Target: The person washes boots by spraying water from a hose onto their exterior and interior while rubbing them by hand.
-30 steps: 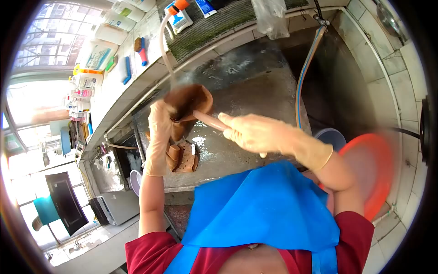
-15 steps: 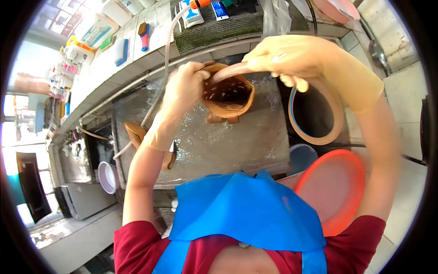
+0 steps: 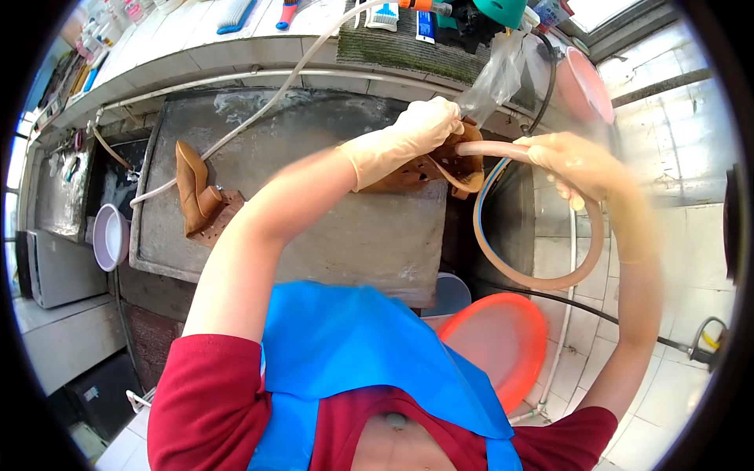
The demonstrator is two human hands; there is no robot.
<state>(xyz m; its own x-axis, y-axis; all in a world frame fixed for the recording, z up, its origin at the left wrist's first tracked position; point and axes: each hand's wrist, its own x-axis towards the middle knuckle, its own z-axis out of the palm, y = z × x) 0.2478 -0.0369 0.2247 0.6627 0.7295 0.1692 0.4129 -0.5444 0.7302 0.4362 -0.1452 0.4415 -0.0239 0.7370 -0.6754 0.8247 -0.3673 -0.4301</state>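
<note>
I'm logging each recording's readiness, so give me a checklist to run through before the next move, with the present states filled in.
1. Boot held: ok; the left hand grips the boot at its opening.
2. Hose held: ok; the right hand grips the hose near its end.
3. Hose aimed: ok; its end is at the boot's opening.
4. Boot wholly over the slab: not ok; its opening shows past the right edge.
5. Water running: cannot tell; no stream is visible.
6. Other boot apart from the hands: ok; it lies at the slab's left, partly hidden by the left arm.
</note>
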